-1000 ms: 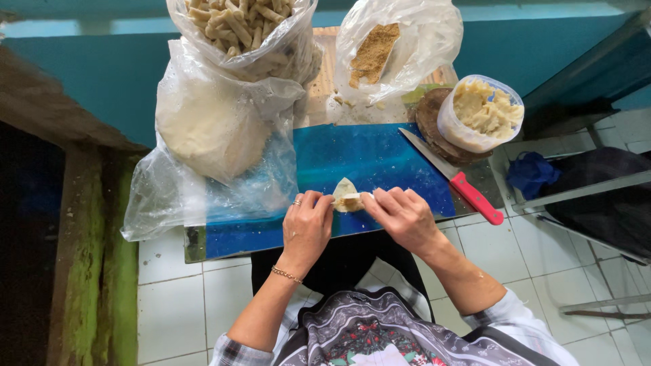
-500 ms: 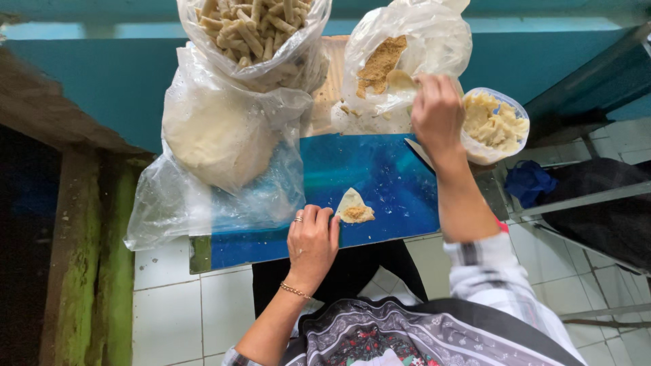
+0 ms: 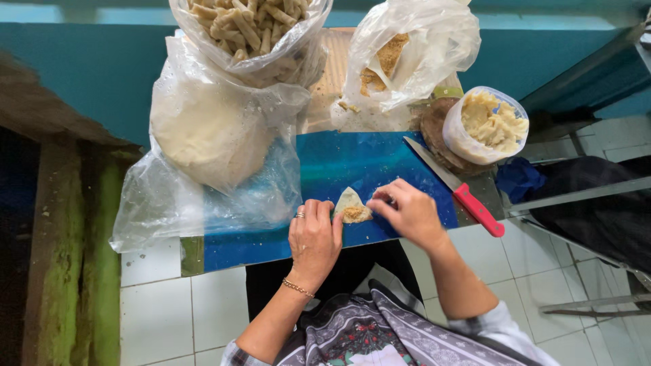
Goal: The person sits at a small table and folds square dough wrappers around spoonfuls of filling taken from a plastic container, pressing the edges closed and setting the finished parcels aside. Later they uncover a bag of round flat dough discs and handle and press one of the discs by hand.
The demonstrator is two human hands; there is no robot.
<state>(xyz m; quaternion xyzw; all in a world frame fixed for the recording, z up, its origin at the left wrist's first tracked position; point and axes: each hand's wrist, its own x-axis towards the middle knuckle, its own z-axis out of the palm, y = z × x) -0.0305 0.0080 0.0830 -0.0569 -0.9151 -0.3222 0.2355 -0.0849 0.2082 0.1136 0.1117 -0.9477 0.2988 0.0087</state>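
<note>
Right now the left hand (image 3: 313,236) rests flat and open beside a small dough wrapper (image 3: 351,206) with filling, fingertips touching its edge, while the right hand (image 3: 405,211) pinches its other side. Both work on a blue board (image 3: 352,163); a red-handled knife (image 3: 456,188) lies just right, bags of dough (image 3: 210,129) behind.

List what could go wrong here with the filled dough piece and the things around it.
1. The dough piece lies open with filling showing; pinching by the left hand and right hand may squeeze filling out.
2. The knife lies just beyond the right hand; a reach toward the tub might brush it.
3. The knife's red handle overhangs the blue board; a nudge might drop it.
</note>
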